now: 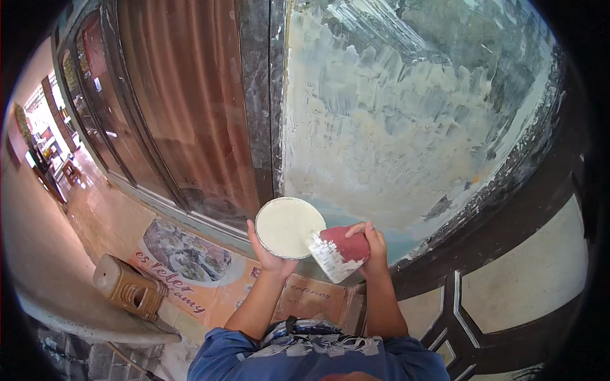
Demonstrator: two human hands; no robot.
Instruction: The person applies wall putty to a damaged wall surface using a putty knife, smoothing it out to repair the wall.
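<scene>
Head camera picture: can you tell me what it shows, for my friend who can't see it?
A person's left hand holds a round pan of cream putty, and the right hand holds a red-handled scraper against it. Ahead stands a wall smeared with pale putty.

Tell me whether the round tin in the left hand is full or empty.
Full, or nearly so: the round tin, held by the left hand, shows cream-white putty up to its rim, with no bare bottom visible.

My one camera sits on my head, looking steeply down past my chest and forearms, close over my hands, facing a plastered wall [406, 127] ahead with a door [178, 101] left of it, edges bending toward the round dark rim.
</scene>
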